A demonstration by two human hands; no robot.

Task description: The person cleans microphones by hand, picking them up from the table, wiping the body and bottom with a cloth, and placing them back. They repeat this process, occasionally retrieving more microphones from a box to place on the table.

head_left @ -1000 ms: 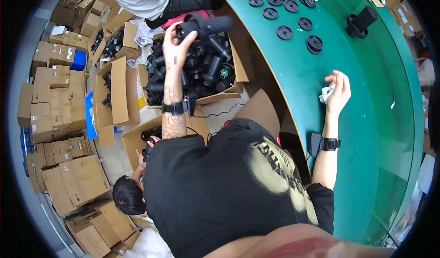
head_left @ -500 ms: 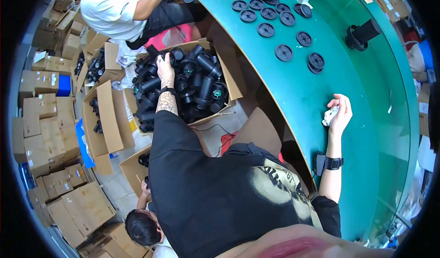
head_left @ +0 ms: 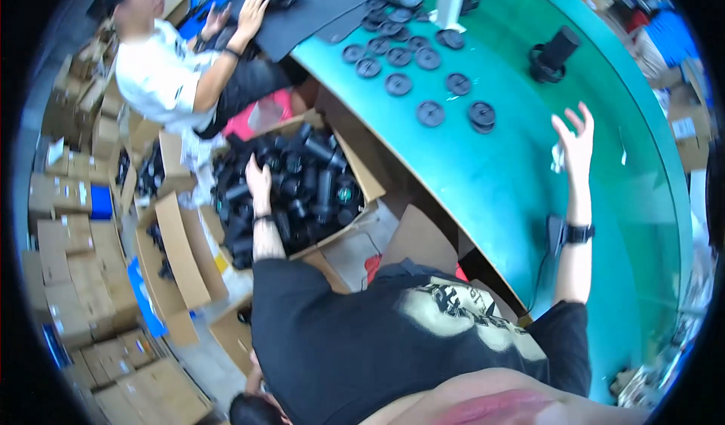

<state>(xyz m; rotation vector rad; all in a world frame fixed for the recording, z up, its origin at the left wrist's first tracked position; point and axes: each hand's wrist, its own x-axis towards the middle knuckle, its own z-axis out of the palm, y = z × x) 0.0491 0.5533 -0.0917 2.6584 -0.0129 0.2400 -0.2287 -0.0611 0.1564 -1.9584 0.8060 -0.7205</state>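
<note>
My left hand [head_left: 259,177] reaches over a cardboard carton heaped with black cylindrical plastic parts [head_left: 311,191]. Its thumb and fingers look apart, somewhat blurred, and I see nothing in them. Above the green table [head_left: 521,198], my right hand [head_left: 578,139] is raised with fingers spread. A crumpled white piece [head_left: 557,158] sits at its thumb side; I cannot tell whether it is wrapped on or merely clinging there. Round black discs [head_left: 430,114] lie to the left of that hand, two of them stacked [head_left: 481,117]. A black cylinder on a round base [head_left: 553,55] stands farther off.
A co-worker in a white shirt [head_left: 162,77] sits at the far left by a dark mat [head_left: 325,9]. Another person's head [head_left: 257,410] shows at the lower left. Stacked cartons [head_left: 75,274] line the left. A pale post [head_left: 451,2] rises from the table.
The view has shifted. My right hand has moved away from me and its fingers have spread, the white piece moving along. My left hand has drawn slightly nearer over the carton.
</note>
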